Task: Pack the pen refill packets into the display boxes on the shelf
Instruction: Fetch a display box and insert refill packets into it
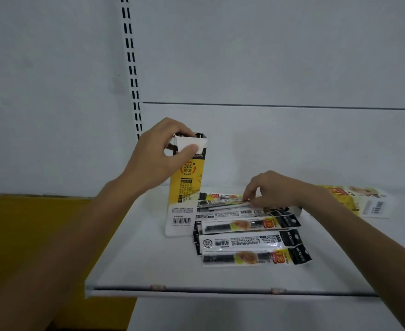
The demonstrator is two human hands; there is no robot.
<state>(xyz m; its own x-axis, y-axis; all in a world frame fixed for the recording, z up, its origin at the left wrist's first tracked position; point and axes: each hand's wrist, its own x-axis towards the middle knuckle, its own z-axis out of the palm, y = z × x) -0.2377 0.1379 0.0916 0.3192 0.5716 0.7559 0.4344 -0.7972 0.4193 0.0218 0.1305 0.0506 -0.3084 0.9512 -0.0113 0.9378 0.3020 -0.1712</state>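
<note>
— How should the next packet go in?

— Start on the left. The left hand (pixel 158 151) pinches the top flap of the upright display box (pixel 187 187), thumb in front and fingers behind. I'd hold that mouth wide and the box square on the shelf (pixel 149 259), because it looks tall, light and easy to tip.

— And the loose ones?

— The refill packets (pixel 249 237) lie fanned flat on the shelf, just right of the box. The right hand (pixel 273 189) has its fingers pinching the edge of the rearmost packet (pixel 223 203). Lift only that one, turn it end-on, and slide it straight down.

— The other box?

— A second display box (pixel 361 199) lies flat at the far right, with no hand on it.
</note>
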